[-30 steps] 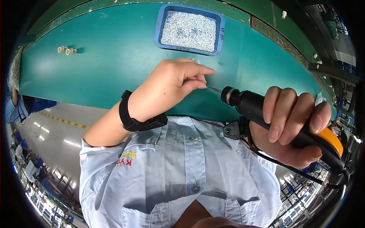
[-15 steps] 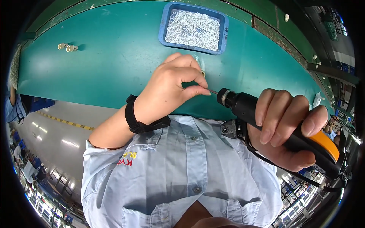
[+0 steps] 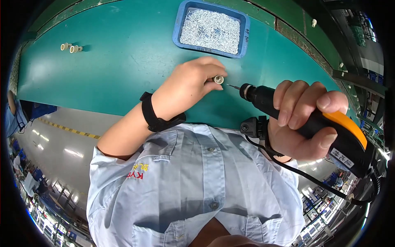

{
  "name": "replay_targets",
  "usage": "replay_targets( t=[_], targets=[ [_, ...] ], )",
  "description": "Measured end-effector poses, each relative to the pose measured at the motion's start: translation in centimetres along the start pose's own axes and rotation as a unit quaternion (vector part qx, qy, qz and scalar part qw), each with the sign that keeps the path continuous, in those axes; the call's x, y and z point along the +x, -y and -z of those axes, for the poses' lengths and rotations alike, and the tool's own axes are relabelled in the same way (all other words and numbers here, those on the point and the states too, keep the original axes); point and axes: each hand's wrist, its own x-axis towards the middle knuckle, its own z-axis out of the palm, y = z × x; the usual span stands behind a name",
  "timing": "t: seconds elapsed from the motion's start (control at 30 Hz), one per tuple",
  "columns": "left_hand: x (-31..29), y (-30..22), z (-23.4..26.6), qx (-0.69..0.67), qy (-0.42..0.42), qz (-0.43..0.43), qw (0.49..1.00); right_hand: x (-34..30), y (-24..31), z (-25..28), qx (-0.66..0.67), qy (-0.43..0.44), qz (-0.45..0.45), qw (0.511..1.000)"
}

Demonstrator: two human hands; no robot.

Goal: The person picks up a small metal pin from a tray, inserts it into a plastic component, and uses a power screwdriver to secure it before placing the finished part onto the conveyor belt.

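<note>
Between its thumb and fingers, my left hand (image 3: 197, 76) pinches a small round fitting (image 3: 218, 80), a cream ring with metal in its middle, its open end facing up. My right hand (image 3: 306, 117) is wrapped round a black and orange electric screwdriver (image 3: 266, 99). The thin bit (image 3: 233, 86) points left at the fitting, with a small gap between them. Whether a screw sits on the bit's tip is too small to tell. Beyond my left hand stands a blue tray (image 3: 177, 29) of many small silvery screws (image 3: 210, 32).
Two similar cream-ringed fittings (image 3: 74, 49) lie at the far left of the green table (image 3: 119, 70). A black cable (image 3: 312, 178) hangs from the screwdriver's rear. A raised green ledge (image 3: 288, 16) runs along the far side. Another person's arm (image 3: 11, 103) shows at the left rim.
My left hand has moved off the screwdriver's bit and now holds the fitting upright in its fingertips. The screwdriver has shifted slightly right and away, its bit now bare of fingers.
</note>
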Motion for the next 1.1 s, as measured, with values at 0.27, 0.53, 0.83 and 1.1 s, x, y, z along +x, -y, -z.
replay_targets(
  t=[0.27, 0.53, 0.83, 1.1],
  targets=[
    [-0.4, 1.6, -1.3, -0.131, 0.016, 0.112, 0.985, 0.2, -1.2, -1.0, -0.066, -0.041, -0.033, 0.996],
    [-0.4, 1.5, -1.3, -0.123, 0.008, 0.122, 0.985, 0.4, -2.5, -2.4, -0.116, -0.102, -0.096, 0.983],
    [-0.3, 1.4, -0.9, -0.123, 0.012, 0.119, 0.985, 1.0, -3.1, -2.7, -0.120, -0.066, -0.113, 0.984],
    [-0.5, 1.2, -0.8, -0.084, 0.026, 0.089, 0.992, 0.9, -3.6, -2.6, -0.123, -0.053, -0.106, 0.985]
  ],
)
